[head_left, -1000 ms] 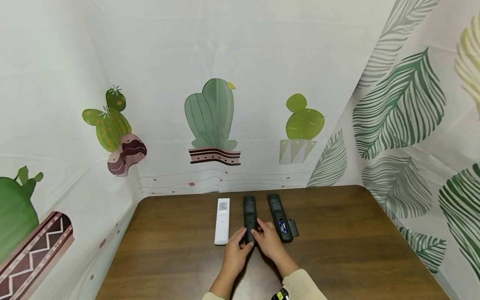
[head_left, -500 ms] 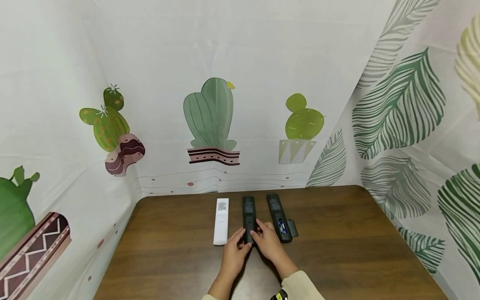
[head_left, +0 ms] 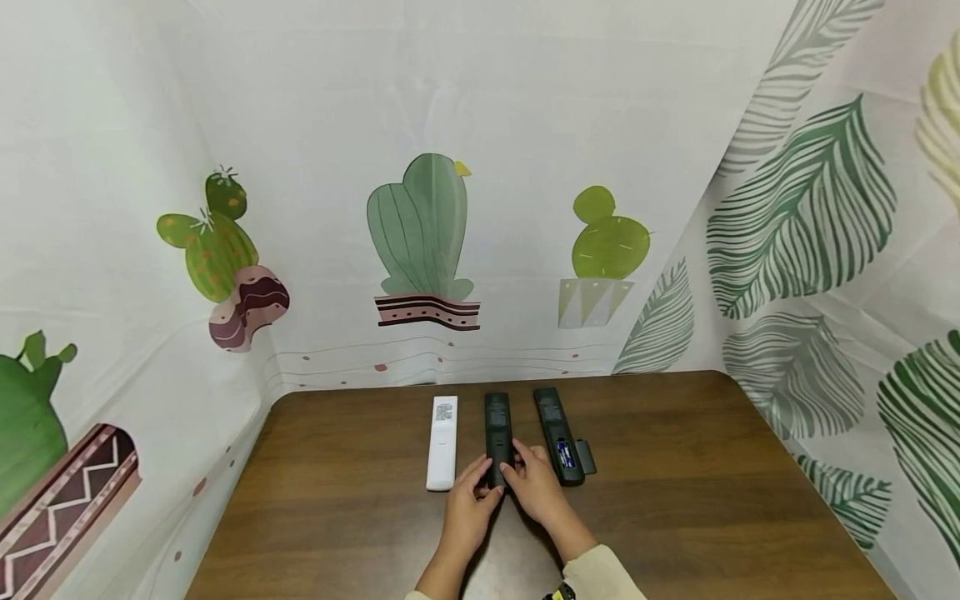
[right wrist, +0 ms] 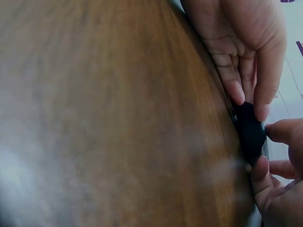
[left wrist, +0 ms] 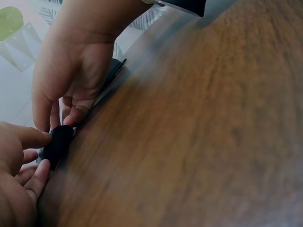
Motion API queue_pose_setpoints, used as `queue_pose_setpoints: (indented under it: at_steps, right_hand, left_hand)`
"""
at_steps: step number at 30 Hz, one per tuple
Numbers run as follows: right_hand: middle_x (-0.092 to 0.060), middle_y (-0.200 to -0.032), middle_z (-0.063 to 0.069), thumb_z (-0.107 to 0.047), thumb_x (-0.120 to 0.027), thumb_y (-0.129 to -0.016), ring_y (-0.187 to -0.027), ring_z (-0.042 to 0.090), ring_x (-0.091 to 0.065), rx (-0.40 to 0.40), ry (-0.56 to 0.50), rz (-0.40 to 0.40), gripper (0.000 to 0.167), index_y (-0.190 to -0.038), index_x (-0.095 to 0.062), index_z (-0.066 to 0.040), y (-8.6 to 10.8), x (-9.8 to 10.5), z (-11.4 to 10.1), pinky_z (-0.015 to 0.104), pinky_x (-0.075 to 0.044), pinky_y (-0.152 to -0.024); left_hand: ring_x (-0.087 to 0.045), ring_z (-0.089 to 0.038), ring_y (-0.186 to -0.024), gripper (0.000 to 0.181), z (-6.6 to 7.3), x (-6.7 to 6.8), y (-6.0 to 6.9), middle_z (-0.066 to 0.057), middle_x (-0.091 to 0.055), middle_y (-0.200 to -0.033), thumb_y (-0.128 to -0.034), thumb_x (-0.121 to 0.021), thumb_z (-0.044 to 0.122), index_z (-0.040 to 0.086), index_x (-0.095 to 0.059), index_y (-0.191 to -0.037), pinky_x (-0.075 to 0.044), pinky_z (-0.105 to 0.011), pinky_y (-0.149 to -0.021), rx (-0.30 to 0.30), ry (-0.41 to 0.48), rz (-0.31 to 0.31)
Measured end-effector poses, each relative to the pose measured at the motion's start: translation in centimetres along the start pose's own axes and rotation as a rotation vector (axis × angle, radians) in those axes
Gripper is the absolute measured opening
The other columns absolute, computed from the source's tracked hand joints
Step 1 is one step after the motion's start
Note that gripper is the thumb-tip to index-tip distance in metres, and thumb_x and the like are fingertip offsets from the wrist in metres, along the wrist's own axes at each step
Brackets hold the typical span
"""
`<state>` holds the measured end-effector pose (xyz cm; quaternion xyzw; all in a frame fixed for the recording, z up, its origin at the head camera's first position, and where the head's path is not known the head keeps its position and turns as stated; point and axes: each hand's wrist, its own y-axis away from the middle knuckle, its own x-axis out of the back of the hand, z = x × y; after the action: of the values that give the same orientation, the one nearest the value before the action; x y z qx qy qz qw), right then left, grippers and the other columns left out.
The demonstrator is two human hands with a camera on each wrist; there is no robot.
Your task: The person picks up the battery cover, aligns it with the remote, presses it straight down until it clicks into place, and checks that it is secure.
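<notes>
A dark remote (head_left: 498, 425) lies back side up in the middle of the wooden table, its near end between both hands. My left hand (head_left: 467, 512) grips its left edge with thumb and fingers. On the other side my right hand (head_left: 538, 487) holds the right edge, thumb on the back. Both wrist views show the remote's dark end, the remote (left wrist: 58, 144) in the left and the remote (right wrist: 251, 132) in the right, with fingertips of both hands around it. Whether its battery cover is fully seated I cannot tell.
To the left lies a white remote (head_left: 442, 442), back up. At the right is another dark remote (head_left: 552, 417) with its battery compartment uncovered and batteries (head_left: 566, 454) showing; a dark cover (head_left: 586, 457) lies beside it. A patterned cloth (head_left: 517, 100) hangs behind the table (head_left: 337, 500).
The head view has shifted very slightly. Both hands keep their places on the middle remote, and the other things lie as before.
</notes>
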<state>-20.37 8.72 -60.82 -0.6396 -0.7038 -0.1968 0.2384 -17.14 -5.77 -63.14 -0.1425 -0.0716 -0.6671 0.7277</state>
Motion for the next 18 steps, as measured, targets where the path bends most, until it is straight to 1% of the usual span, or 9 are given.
queue_pose_setpoints:
  at_steps: [2, 7, 11, 14, 18]
  right_hand:
    - [-0.057, -0.116, 0.016, -0.026, -0.065, -0.097, -0.083, 0.013, -0.052, -0.002, 0.004, 0.003, 0.058, -0.144, -0.049, 0.004, 0.11, 0.02, -0.05, 0.023, -0.045, -0.067]
    - [-0.058, -0.115, 0.015, -0.025, -0.066, -0.097, -0.081, 0.011, -0.051, -0.004, -0.008, 0.025, 0.055, -0.142, -0.052, 0.003, 0.26, -0.02, 0.04, 0.022, -0.044, -0.065]
    - [-0.060, -0.112, 0.014, -0.023, -0.067, -0.096, -0.079, 0.009, -0.052, 0.016, -0.012, 0.048, 0.053, -0.140, -0.055, 0.004, 0.33, -0.01, 0.05, 0.021, -0.045, -0.064]
    - [-0.061, -0.113, 0.014, -0.023, -0.067, -0.096, -0.079, 0.009, -0.052, 0.018, -0.010, 0.053, 0.051, -0.139, -0.056, 0.003, 0.42, 0.08, -0.06, 0.021, -0.045, -0.066]
    - [-0.061, -0.116, 0.015, -0.022, -0.066, -0.097, -0.080, 0.009, -0.053, -0.003, -0.026, 0.044, 0.051, -0.140, -0.056, 0.002, 0.67, 0.18, -0.23, 0.021, -0.045, -0.066]
  left_hand:
    - [-0.065, -0.024, -0.112, 0.049, -0.01, -0.05, 0.01, -0.017, -0.056, -0.146, -0.0873, -0.074, 0.004, 0.000, -0.062, -0.135, -0.056, -0.020, -0.084, -0.002, 0.002, 0.010]
    - [-0.062, -0.027, -0.119, 0.048, 0.01, -0.25, 0.01, -0.016, -0.057, -0.145, -0.0877, -0.072, 0.001, 0.000, -0.063, -0.135, -0.056, -0.019, -0.084, -0.012, 0.025, 0.039]
    - [-0.060, -0.030, -0.122, 0.048, 0.11, -0.31, 0.08, -0.018, -0.058, -0.143, -0.0877, -0.069, -0.002, -0.001, -0.062, -0.135, -0.056, -0.020, -0.083, -0.038, 0.028, 0.059]
    - [-0.060, -0.031, -0.122, 0.047, 0.24, -0.27, 0.24, -0.019, -0.058, -0.142, -0.0875, -0.068, -0.003, -0.001, -0.062, -0.134, -0.056, -0.022, -0.084, -0.047, 0.029, 0.073]
    - [-0.060, -0.030, -0.120, 0.045, 0.47, -0.14, 0.56, -0.016, -0.060, -0.138, -0.0878, -0.068, -0.002, 0.001, -0.064, -0.133, -0.056, -0.021, -0.084, -0.011, 0.033, 0.083]
